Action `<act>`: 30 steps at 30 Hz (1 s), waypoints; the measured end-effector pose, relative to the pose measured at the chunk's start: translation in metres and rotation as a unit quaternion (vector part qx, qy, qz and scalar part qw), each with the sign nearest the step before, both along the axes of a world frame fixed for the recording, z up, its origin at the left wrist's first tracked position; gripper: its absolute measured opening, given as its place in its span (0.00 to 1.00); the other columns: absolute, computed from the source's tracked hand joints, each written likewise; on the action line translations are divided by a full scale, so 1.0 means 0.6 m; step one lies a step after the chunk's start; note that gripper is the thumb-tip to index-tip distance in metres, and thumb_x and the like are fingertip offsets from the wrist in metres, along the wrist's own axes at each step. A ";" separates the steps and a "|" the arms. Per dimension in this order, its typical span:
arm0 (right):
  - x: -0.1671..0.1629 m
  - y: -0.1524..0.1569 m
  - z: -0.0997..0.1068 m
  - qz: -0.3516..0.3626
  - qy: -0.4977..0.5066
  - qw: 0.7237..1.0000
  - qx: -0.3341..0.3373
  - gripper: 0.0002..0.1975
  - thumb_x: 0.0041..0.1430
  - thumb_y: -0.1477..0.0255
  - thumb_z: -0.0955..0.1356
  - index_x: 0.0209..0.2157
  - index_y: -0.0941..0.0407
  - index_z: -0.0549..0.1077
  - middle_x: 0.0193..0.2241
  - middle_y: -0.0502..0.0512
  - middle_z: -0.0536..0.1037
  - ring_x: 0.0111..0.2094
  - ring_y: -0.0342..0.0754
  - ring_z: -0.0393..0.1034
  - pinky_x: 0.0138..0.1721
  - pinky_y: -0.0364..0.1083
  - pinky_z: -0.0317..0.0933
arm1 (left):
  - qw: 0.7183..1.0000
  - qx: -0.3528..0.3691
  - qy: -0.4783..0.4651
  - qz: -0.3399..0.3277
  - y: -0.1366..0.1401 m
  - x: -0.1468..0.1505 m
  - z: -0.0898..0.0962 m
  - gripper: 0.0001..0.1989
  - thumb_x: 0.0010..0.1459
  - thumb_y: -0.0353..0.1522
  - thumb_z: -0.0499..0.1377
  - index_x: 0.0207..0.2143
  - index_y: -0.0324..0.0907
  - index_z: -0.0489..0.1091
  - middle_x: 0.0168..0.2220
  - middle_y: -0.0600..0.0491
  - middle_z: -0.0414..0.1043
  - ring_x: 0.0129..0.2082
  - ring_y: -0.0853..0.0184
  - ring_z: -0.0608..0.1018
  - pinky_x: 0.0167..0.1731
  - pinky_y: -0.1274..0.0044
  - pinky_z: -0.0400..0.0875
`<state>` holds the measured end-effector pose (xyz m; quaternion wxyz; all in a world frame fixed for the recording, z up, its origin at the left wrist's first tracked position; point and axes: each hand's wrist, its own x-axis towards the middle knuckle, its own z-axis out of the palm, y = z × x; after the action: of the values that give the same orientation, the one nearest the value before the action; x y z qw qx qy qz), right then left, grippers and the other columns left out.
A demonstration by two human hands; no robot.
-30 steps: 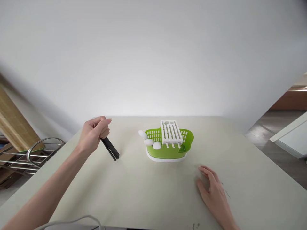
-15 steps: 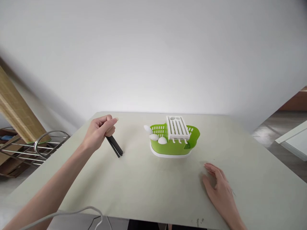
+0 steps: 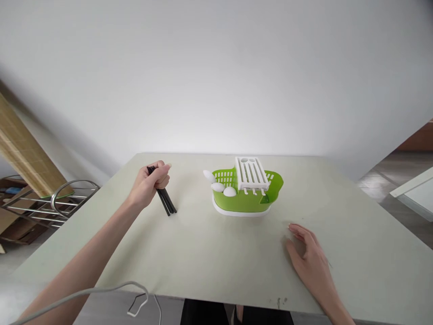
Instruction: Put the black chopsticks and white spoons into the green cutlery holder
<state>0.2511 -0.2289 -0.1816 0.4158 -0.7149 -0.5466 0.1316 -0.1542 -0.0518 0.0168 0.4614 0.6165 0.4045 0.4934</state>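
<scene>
My left hand (image 3: 151, 183) is closed round a bundle of black chopsticks (image 3: 167, 201). Their upper ends poke out above the fist, and the lower ends point down toward the table, slightly fanned. To the right of this hand stands a green utensil basket (image 3: 237, 203) with a white base and a white slotted, hooked rack (image 3: 252, 174) across its top. Several white spoons (image 3: 230, 192) lean out over the basket's left side, bowls outward. My right hand (image 3: 309, 253) lies near the table surface, right of and nearer than the basket, fingers loosely curved and apart, holding nothing.
The pale table (image 3: 216, 262) backs onto a white wall. A metal wire rack (image 3: 50, 203) and a rolled bamboo-coloured mat (image 3: 30, 149) stand beyond its left edge. A grey cable (image 3: 111, 287) crosses over my left forearm at the front.
My left hand has shifted slightly right and turned, so the chopsticks' upper ends now show. The view has tilted a little. My right hand stays nearly still.
</scene>
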 end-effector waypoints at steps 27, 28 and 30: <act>0.005 -0.005 -0.002 0.001 0.000 1.000 -0.016 0.20 0.65 0.56 0.64 0.53 0.50 0.73 0.55 0.58 0.79 0.53 0.58 0.75 0.38 0.49 0.69 | 0.810 0.090 0.531 0.231 -0.047 -0.138 -0.229 0.25 0.68 0.42 0.48 0.55 0.41 0.76 0.51 0.38 0.73 0.50 0.48 0.75 0.55 0.58 0.69; 0.006 -0.006 -0.003 0.002 0.000 1.000 -0.017 0.20 0.65 0.56 0.64 0.53 0.50 0.73 0.54 0.58 0.79 0.53 0.58 0.75 0.37 0.49 0.69 | 0.806 0.093 0.534 0.238 -0.048 -0.137 -0.230 0.25 0.68 0.42 0.48 0.55 0.41 0.77 0.52 0.38 0.72 0.50 0.48 0.75 0.56 0.57 0.69; 0.006 -0.006 -0.003 0.002 0.004 1.000 -0.018 0.20 0.65 0.56 0.64 0.53 0.50 0.73 0.54 0.58 0.79 0.53 0.58 0.75 0.38 0.49 0.69 | 0.799 0.090 0.542 0.243 -0.050 -0.135 -0.231 0.25 0.68 0.42 0.48 0.56 0.43 0.77 0.55 0.39 0.71 0.52 0.48 0.74 0.58 0.54 0.67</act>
<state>0.2544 -0.2323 -0.1834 0.4046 -0.7207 -0.5440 0.1448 -0.2353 -0.0819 -0.1219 -0.0259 0.7034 0.6789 0.2088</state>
